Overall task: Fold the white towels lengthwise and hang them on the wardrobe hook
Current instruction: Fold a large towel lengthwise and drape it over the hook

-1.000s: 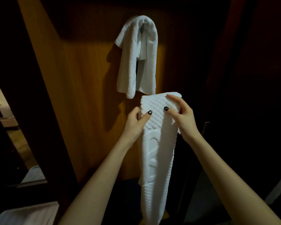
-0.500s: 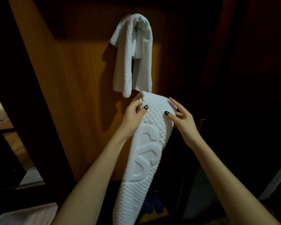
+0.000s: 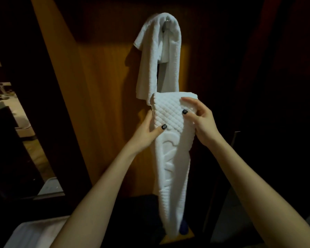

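Quilted towel (image 3: 170, 145) hangs lengthwise, long axis vertical | left hand (image 3: 147, 133) and right hand (image 3: 200, 122) pinch its top edges | hook (image 3: 167, 19) straight above, already holding hung towel (image 3: 159, 58); right hand nearer

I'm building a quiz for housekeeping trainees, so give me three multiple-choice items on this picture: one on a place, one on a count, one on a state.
1. Where is the top edge of the white diamond-quilted towel?
A) by the lower ends of the plain white terry towel
B) on the floor
C) on a shelf

2. How many towels hang on the metal wardrobe hook?
A) none
B) one
C) three

3. How do the left hand and right hand meet the quilted towel?
A) both grip it
B) only one touches it
C) neither touches it

Key:
1 A: its top edge meets the terry towel's lower ends.
2 B: only the terry towel drapes there.
3 A: each thumb presses its front.
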Action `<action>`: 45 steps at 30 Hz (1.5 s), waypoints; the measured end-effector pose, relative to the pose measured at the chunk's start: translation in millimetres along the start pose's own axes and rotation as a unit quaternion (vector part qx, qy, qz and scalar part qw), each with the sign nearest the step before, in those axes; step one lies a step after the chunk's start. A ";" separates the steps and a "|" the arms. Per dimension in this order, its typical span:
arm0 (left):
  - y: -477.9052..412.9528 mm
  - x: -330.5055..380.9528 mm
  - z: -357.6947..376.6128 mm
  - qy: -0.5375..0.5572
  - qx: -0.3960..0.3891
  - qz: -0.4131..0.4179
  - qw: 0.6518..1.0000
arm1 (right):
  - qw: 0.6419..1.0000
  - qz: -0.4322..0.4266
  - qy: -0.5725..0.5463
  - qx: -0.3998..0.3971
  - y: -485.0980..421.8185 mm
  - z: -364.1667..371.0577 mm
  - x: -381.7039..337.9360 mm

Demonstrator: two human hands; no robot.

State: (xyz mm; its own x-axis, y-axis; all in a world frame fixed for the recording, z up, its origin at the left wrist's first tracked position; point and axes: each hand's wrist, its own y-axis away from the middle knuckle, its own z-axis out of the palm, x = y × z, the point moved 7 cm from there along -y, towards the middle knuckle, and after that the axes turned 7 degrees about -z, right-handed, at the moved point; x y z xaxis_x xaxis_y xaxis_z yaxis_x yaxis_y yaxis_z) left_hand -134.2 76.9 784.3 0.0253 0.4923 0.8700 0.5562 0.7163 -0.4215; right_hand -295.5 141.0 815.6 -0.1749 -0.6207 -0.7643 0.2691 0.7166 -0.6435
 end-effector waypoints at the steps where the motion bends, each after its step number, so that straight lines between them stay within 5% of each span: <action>1: 1.7 -6.5 -0.2 0.004 0.024 -0.005 1.000 | 1.000 -0.007 0.028 0.004 -3.5 0.9 -2.5; 5: 14.8 -31.9 0.0 0.053 0.172 -0.035 0.983 | 0.996 -0.018 0.077 0.042 -12.5 -2.1 -8.7; 14: 19.3 -56.1 19.6 0.128 0.211 -0.054 0.968 | 0.996 -0.006 0.044 0.083 -18.1 -43.2 -20.5; 23: 1.9 -61.7 34.3 0.181 0.036 -0.099 0.978 | 0.997 0.008 -0.004 0.082 -24.4 -50.7 -28.7; 31: 7.1 -55.6 47.9 0.026 -0.018 -0.118 0.993 | 0.991 0.055 -0.060 0.101 -31.0 -67.9 -15.2; 36: 12.7 -56.8 71.1 -0.025 -0.131 -0.136 0.982 | 0.990 0.088 -0.076 0.076 -33.8 -69.2 -5.6; 45: 0.2 -62.7 47.0 -0.247 0.062 -0.087 0.963 | 0.993 0.080 -0.070 0.046 -30.7 -63.8 -6.9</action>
State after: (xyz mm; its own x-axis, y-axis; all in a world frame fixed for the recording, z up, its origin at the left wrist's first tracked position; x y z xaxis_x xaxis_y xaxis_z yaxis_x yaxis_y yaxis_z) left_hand -174.8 69.4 717.6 -0.4744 0.5139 0.7148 0.4131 0.8470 -0.3347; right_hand -363.0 143.6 838.0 0.0078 -0.5445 -0.8388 0.3688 0.7812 -0.5037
